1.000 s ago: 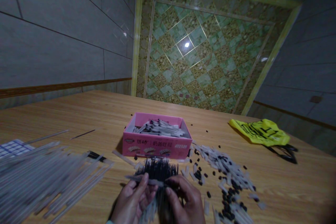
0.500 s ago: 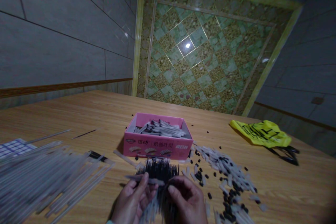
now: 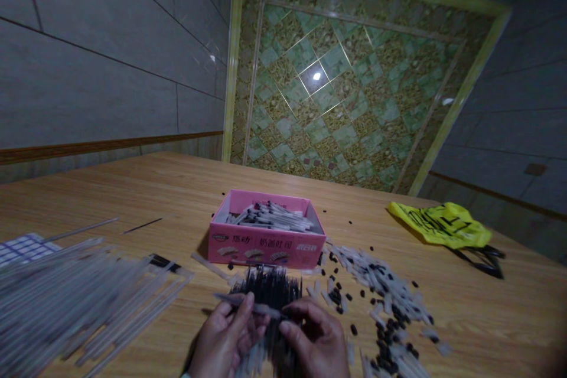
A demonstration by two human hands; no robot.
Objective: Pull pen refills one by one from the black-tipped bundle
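Note:
Between the fingers of my left hand [image 3: 228, 333] is a slim translucent tube [image 3: 261, 308], tilted slightly down to the right. My right hand [image 3: 316, 336] pinches at the tube's right end, where a small dark part shows; the detail is blurred. Under and behind both hands lies a pile of dark-tipped sticks [image 3: 270, 284]. Just beyond stands a pink box [image 3: 266, 249], open at the top, holding many pale tubes with dark ends [image 3: 277, 217]. Short clear pieces [image 3: 376, 274] and small black caps [image 3: 387, 351] are scattered right of my hands.
Long clear tubes [image 3: 57, 307] cover the wooden table [image 3: 168, 189] at the left, beside a blue-checked cloth [image 3: 26, 249]. One thin dark rod [image 3: 142, 225] lies farther back. A yellow bag [image 3: 443, 224] and a black looped object [image 3: 485, 263] rest at the right.
My right hand has come slightly closer to the tube's right end, and its fingers now meet it. The tube has shifted a little to the right.

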